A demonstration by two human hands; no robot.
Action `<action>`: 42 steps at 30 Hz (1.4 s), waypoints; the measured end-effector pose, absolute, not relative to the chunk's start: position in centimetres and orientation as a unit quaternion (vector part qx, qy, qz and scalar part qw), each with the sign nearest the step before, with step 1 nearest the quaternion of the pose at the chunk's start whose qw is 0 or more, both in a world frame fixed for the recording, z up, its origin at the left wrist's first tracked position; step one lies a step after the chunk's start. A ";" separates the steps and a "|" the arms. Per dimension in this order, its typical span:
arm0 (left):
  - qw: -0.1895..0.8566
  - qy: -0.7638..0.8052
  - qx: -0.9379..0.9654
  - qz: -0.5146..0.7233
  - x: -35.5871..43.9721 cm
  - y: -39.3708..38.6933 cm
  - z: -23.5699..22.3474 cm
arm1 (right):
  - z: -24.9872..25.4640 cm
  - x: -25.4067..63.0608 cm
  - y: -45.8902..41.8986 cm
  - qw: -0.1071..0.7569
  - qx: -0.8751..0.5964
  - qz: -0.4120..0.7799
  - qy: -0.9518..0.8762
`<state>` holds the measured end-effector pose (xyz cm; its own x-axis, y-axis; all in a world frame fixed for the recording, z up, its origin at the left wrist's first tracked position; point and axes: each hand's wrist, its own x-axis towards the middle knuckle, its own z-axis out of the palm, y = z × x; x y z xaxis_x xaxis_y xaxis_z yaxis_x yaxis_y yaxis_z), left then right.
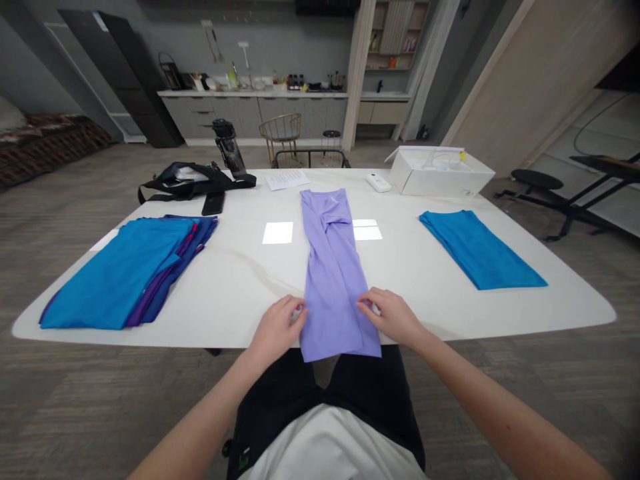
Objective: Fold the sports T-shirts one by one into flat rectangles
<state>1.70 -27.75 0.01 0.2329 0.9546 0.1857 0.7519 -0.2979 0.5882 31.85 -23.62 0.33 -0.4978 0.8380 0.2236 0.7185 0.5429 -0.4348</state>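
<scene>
Lavender leggings [330,267] lie lengthwise down the middle of the white table [240,287], with their legs laid together and the waistband at the far end. The leg ends hang a little over the front edge. My left hand [281,323] pinches the left edge of the leggings near the leg ends. At the right edge, level with it, my right hand [393,313] holds the fabric between thumb and fingers. Some creases show near the waistband.
A stack of folded blue and purple garments [120,267] lies at left, and a folded blue garment [483,250] at right. Towards the back are a black bag [195,180], phone [213,203], bottle [230,147], paper [288,180], white device [378,183] and white box [440,173].
</scene>
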 end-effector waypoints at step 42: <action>0.069 0.618 0.772 0.132 0.4 23.0 -3.7 | -4.3 27.0 19.1 0.162 -0.595 0.004 -0.787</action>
